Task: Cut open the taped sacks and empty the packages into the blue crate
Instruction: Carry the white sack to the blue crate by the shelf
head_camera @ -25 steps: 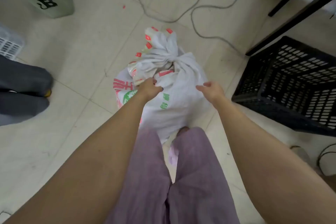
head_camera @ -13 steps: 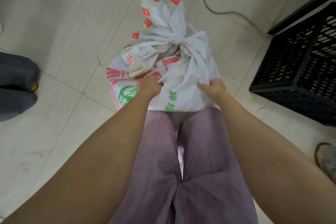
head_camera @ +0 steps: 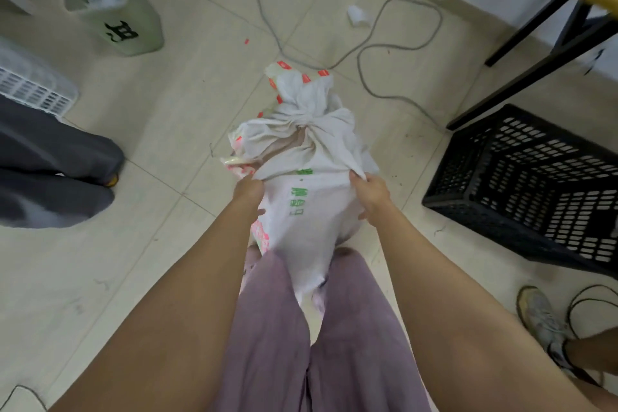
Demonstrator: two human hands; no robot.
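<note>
A white woven sack (head_camera: 311, 207) with green and red print stands on the tiled floor between my legs, its neck tied in a knot (head_camera: 302, 117) with red-and-white tape around the top. My left hand (head_camera: 248, 189) grips a fold of the sack on its left side. My right hand (head_camera: 369, 192) pinches the fabric on its right side. The dark slotted crate (head_camera: 521, 187) sits on the floor to the right, apart from the sack.
A green waste bin (head_camera: 112, 10) stands at the far left, a white basket (head_camera: 31, 87) beside it. Another person's dark trouser legs (head_camera: 53, 170) are at left. A grey cable (head_camera: 364, 53) loops behind the sack. Black table legs (head_camera: 541, 43) and a shoe (head_camera: 541, 318) are at right.
The view has lifted and pulled back. Both hands have taken hold higher on the sack's sides and the sack has been drawn closer between my legs.
</note>
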